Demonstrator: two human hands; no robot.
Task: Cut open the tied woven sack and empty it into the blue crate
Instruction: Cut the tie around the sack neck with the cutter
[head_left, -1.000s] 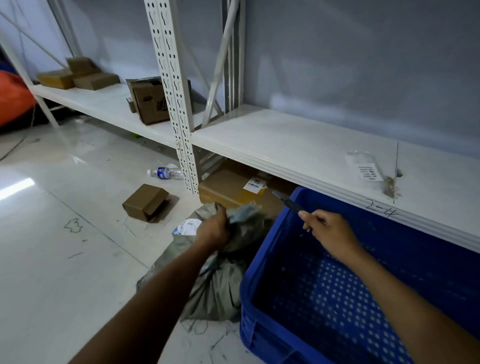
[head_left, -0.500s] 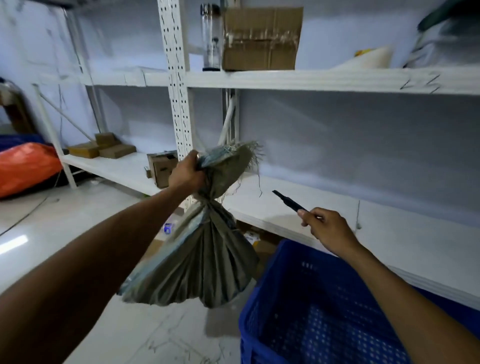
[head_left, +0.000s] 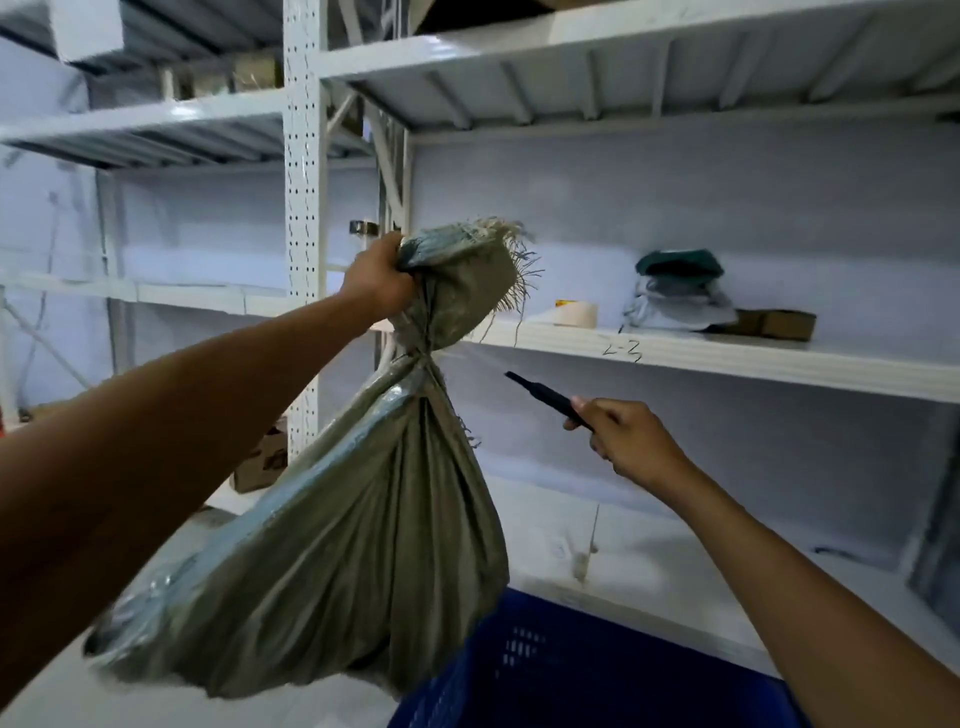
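Sack (head_left: 353, 545) grey-green, woven, neck tied, frayed top clenched in left hand (head_left: 376, 280); right hand (head_left: 631, 441) grips black cutter (head_left: 545, 397).

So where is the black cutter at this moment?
The black cutter is right of centre in the head view, held in the right hand, pointing toward the tied neck of the woven sack but apart from it.

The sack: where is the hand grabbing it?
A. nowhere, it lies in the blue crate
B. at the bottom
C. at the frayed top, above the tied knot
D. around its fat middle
C: the left hand grips the woven sack by its frayed top, just above the tied neck, so the sack's full body hangs below.
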